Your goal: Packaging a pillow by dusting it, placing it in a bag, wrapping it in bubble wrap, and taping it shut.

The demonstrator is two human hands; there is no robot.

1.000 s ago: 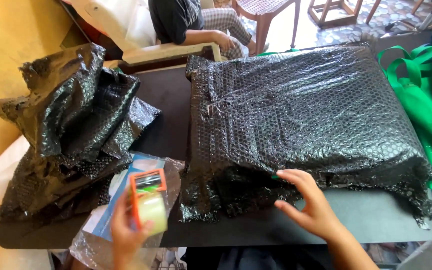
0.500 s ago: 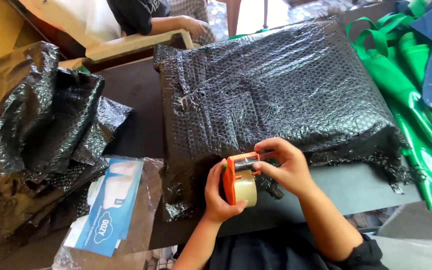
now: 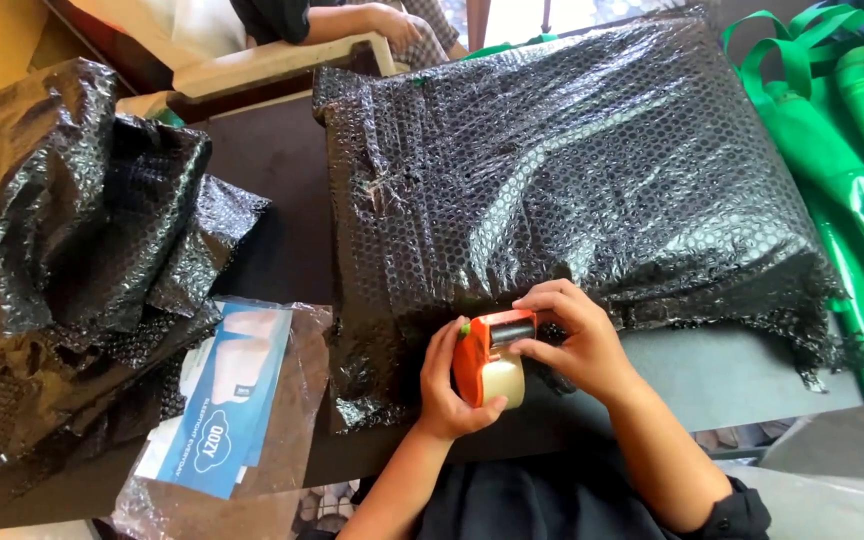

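An orange tape dispenser (image 3: 482,360) with a roll of clear tape sits between both hands at the near edge of a large parcel wrapped in black bubble wrap (image 3: 572,170). My left hand (image 3: 444,385) grips the dispenser from the left side. My right hand (image 3: 574,338) holds its top and right side, fingers over the cutter end, resting against the parcel's front edge. The parcel lies on a dark table (image 3: 722,375) and fills most of it.
A heap of loose black bubble wrap (image 3: 72,250) lies at the left. A clear plastic packet with a blue and white card (image 3: 222,400) lies near the front left. Green fabric bags (image 3: 852,150) lie at the right. Another person's arm (image 3: 352,20) rests at the far edge.
My left hand carried the dispenser from the packet at the left over to the parcel's front edge. My right hand left the parcel and took hold of the dispenser too.
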